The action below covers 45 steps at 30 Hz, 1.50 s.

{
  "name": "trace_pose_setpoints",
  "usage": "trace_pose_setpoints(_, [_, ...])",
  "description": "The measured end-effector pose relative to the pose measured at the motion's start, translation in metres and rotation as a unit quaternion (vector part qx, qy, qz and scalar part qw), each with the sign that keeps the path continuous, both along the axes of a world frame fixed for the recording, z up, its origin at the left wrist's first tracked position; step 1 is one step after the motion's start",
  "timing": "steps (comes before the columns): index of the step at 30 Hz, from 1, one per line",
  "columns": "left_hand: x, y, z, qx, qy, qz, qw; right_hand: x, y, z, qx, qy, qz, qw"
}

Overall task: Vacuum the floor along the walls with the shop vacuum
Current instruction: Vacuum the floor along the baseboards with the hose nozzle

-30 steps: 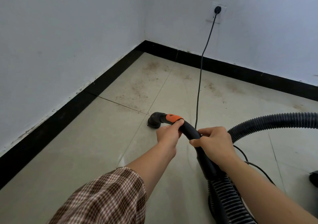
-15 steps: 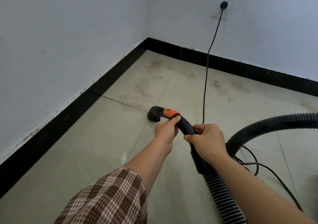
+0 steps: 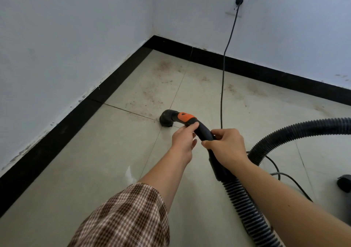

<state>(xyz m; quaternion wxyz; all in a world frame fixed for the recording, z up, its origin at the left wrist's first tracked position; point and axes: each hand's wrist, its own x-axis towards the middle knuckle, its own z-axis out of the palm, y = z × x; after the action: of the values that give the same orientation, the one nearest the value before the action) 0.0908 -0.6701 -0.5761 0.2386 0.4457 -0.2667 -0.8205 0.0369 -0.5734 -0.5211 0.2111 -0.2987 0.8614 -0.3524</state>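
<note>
A checked sleeve (image 3: 123,218) covers the left forearm and is cut off by the lower edge. So is the ribbed black hose (image 3: 245,207), which loops round and leaves again at the right edge. A dark object (image 3: 344,183) pokes in at the right edge – too little shows to tell what it is.

The right hand (image 3: 226,148) is wrapped firmly round the vacuum's curved black handle (image 3: 204,133), fingers and thumb closed on it just above the hose joint. The left hand (image 3: 183,140) grips the same handle farther forward, with its fingers curled over the top just behind the orange band. Its palm side is hidden.

Beyond the hands the nozzle (image 3: 167,118) is down at the beige tiled floor (image 3: 114,161) where two grout lines cross – its mouth cannot be seen. Brown dirt (image 3: 150,96) speckles the tiles toward the corner. A black baseboard (image 3: 57,131) runs along both white walls (image 3: 57,38). A thin power cord (image 3: 223,76) hangs from a wall outlet (image 3: 234,7) down to the floor.
</note>
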Motion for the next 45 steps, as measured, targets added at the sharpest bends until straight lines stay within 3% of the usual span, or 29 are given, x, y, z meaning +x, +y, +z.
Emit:
trace_pose_setpoints(11, [-0.018,-0.025,0.002,0.08,0.062,0.054,0.993,-0.046,-0.034,0.03,0.064,-0.08,0.05,0.993])
trace_pose_setpoints(29, [-0.048,-0.032,0.05,0.124,-0.094,0.175,0.972,-0.079,-0.063,0.025,0.061,-0.125,0.173,0.975])
trace_pose_setpoints(45, [-0.021,-0.074,0.027,0.163,-0.027,0.163,0.973,-0.072,-0.091,0.025,0.067,-0.139,0.173,0.973])
